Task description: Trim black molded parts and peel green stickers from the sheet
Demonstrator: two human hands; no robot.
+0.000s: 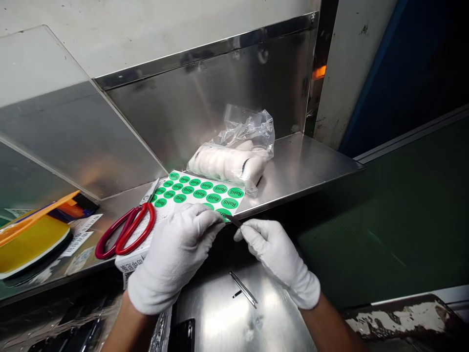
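Both hands wear white gloves and work close together, just apart at the fingertips. The right hand [273,252] pinches a thin dark strip [234,221] between thumb and fingers, its far end pointing left to the near edge of a sheet of stickers [191,199], just in front of the left fingertips. The left hand [183,249] has its fingers curled and drawn in toward the thumb at that same edge; I cannot tell whether it grips the sheet. The sheet, with rows of round green stickers reading RoHS, lies just beyond the left hand, its near part covered by that glove. Beside the left hand, on its left, lie red-handled scissors [129,229], their blades pointing away and touching the sheet. Further left are white labels [80,227] and a yellow item [32,244] with an orange stick [40,217] across it. Beyond both hands, a clear bag [227,161] of soft white things rests on the metal shelf [311,159]. Below and between the hands, a slim silver rod [243,289] lies on a shiny metal surface [227,322], with a small dark piece [237,294] just beside it.
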